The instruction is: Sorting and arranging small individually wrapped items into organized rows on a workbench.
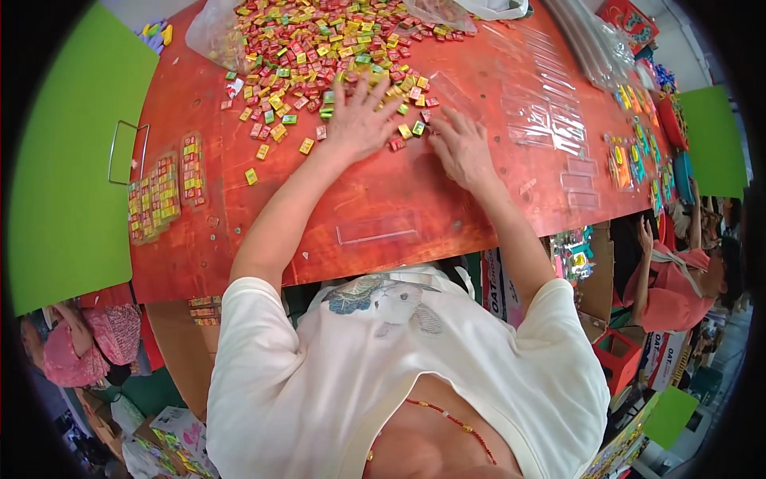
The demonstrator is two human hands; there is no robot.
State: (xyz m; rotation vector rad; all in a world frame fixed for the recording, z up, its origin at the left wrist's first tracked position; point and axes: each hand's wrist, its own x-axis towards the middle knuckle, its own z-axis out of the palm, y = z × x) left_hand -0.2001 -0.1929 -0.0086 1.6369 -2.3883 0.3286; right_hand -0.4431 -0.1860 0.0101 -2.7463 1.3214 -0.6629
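Note:
A large heap of small wrapped candies (319,48) in red, yellow and green covers the far middle of the red table. My left hand (363,124) lies on the near edge of the heap, palm down with its fingers spread. My right hand (465,152) is just to the right of a few loose pieces, its fingers apart and slightly bent; nothing shows in its grip. Between the hands sit a red candy (397,144) and a green candy (418,128). Nearer my body, a clear shallow tray (377,229) lies on the tabletop.
Filled candy trays (154,199) lie at the left, beside a green panel (72,160). Clear trays (531,120) spread over the right side, with a bundle of plastic sleeves (586,40) beyond. Plastic bags (214,36) flank the heap. Other people (674,279) sit at right and left.

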